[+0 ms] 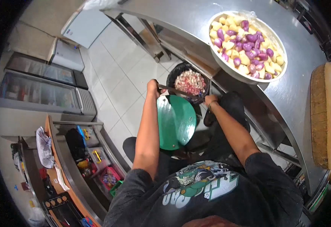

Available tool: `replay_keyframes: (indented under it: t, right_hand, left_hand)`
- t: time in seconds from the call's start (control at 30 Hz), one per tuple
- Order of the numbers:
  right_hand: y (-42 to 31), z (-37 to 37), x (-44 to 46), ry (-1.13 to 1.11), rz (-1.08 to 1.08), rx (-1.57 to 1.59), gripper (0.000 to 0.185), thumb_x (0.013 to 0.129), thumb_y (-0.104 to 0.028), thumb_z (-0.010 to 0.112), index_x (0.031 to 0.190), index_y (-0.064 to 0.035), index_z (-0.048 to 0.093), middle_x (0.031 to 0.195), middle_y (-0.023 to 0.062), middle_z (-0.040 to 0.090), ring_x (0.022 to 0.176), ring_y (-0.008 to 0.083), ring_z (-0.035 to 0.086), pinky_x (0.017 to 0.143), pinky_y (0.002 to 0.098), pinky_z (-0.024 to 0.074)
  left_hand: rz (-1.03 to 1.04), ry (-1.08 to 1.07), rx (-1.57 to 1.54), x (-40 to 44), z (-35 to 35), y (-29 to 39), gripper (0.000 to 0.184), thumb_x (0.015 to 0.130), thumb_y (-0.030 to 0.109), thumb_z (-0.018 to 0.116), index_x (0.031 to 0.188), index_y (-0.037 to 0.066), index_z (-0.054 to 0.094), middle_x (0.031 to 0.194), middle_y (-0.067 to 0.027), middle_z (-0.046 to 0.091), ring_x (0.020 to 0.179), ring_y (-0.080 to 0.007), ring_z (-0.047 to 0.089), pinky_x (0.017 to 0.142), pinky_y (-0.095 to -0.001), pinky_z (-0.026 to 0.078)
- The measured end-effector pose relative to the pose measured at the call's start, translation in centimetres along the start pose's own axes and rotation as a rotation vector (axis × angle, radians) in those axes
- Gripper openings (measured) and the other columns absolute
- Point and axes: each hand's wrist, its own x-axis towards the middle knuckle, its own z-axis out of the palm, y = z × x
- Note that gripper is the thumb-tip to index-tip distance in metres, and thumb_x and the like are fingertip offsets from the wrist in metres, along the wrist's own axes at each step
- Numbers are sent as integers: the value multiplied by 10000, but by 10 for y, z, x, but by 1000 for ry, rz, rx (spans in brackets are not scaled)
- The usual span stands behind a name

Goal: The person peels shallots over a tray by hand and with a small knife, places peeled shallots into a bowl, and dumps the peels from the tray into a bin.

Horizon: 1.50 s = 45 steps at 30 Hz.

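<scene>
A dark straight bar (pixel 180 91) runs across in front of me, along the far edge of a rounded green panel (pixel 177 120) that looks like the seat of a folding stool. My left hand (pixel 153 86) is closed at the bar's left end, beside a small whitish patch. At the other end, my right hand (pixel 211 100) is closed too, its fingers partly hidden. Just beyond the bar stands a bin lined with a black bag (pixel 170 77), holding pinkish-white peelings (pixel 190 82). The green panel hangs between my legs.
On the steel table (pixel 180 17) stands a white bowl (pixel 226 70) of peeled potatoes and shallots. A thick round wooden chopping block (pixel 324 117) sits at right. Leftward are display fridges (pixel 40 94) and a shelf unit with baskets (pixel 110 176). White tiles (pixel 116 72) cover the floor.
</scene>
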Motion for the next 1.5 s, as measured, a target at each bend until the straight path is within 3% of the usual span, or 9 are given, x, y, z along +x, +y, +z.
replay_keyframes:
  t: [0.13,0.2,0.3,0.37,0.77,0.87,1.03,1.27,1.5]
  right_hand:
    - [33,161,93,327,189,119,259,823,-288,608,945,-99,736,978,117,714,900,314,691,751,423,535]
    - [43,109,92,346,180,237,258,842,-238,561,939,-72,731,994,108,714,902,295,693,752,422,538]
    - [23,100,19,16,51,309,259,861,-203,529,930,-52,727,1016,109,711,907,282,694,747,420,541]
    - [33,72,69,362,120,142,252,849,-229,548,867,-51,725,959,170,705,871,299,697,690,407,543]
    - [-21,13,-39,666,277,660,280,839,-202,530,895,4,711,769,218,690,741,312,703,655,411,542]
    - [-24,-4,-60,269,224,912,193,818,-74,524,910,32,657,764,175,667,566,280,665,605,404,540]
    - [-31,16,-58,417,36,675,313,784,-131,567,1076,-93,674,1013,165,692,1018,354,625,901,412,480]
    - [-43,15,-111,430,-93,465,430,737,-140,635,1167,-132,639,1095,199,656,1031,379,612,921,420,477]
    - [-61,-111,-294,274,-397,609,672,893,-85,542,1492,-165,249,956,185,688,821,308,683,792,393,525]
  left_hand:
    - [22,13,-51,34,-12,-31,142,836,134,417,830,-4,453,711,-130,479,564,-299,558,395,-468,488]
    - [239,1,-145,-24,20,-4,129,834,137,433,771,29,466,651,-100,478,536,-249,510,427,-419,486]
    - [-79,-87,50,21,-22,-48,218,847,175,439,864,-4,561,726,-155,610,551,-262,587,421,-377,478]
    - [80,-93,-22,-33,2,0,223,846,185,448,878,-1,566,729,-147,608,536,-252,578,417,-366,473]
    - [227,-39,-53,-103,-76,-54,261,828,106,465,1028,-22,572,886,-129,630,730,-228,624,608,-368,533]
    - [267,-62,-104,-134,-104,-81,396,824,37,439,1201,-38,537,987,-140,635,855,-239,629,733,-369,539]
    - [113,182,269,-102,-172,-179,577,786,-17,543,1357,-12,459,1087,-194,648,935,-254,644,777,-370,517]
    - [261,419,721,-129,-204,-225,571,749,129,604,1295,-12,512,991,-282,645,938,-428,625,854,-460,499]
    - [195,631,819,-160,-193,-209,670,790,303,660,1343,-5,442,1185,-292,538,1105,-434,548,968,-455,444]
